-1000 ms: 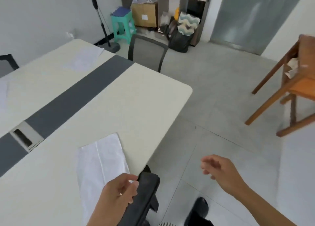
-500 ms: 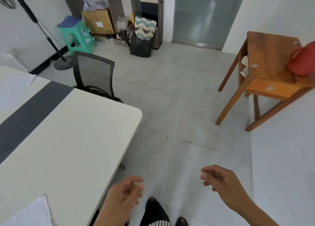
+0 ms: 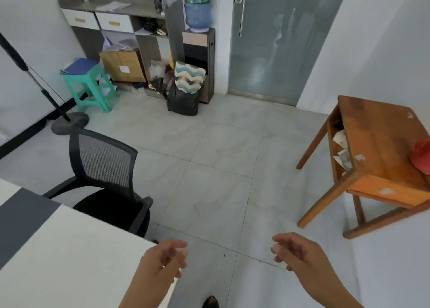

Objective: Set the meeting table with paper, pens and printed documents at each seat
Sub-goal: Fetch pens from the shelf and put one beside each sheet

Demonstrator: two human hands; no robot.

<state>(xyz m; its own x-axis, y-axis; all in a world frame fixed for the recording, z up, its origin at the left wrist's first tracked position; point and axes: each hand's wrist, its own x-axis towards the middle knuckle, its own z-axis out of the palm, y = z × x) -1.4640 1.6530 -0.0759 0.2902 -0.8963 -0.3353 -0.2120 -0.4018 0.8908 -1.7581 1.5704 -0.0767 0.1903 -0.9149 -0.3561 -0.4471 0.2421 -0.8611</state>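
You turn away from the tabletop (image 3: 69, 249) corner; left hand (image 3: 162, 261) and right hand (image 3: 295, 252) now hang loosely curled, empty, so you're probably fetching more supplies.

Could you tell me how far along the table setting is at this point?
Done: nothing laid shows on the visible table corner; the rest is out of frame. In hand: nothing; the left hand and right hand are both empty, fingers loosely curled. Left: the place by the black chair shows no paper, pen or document yet.
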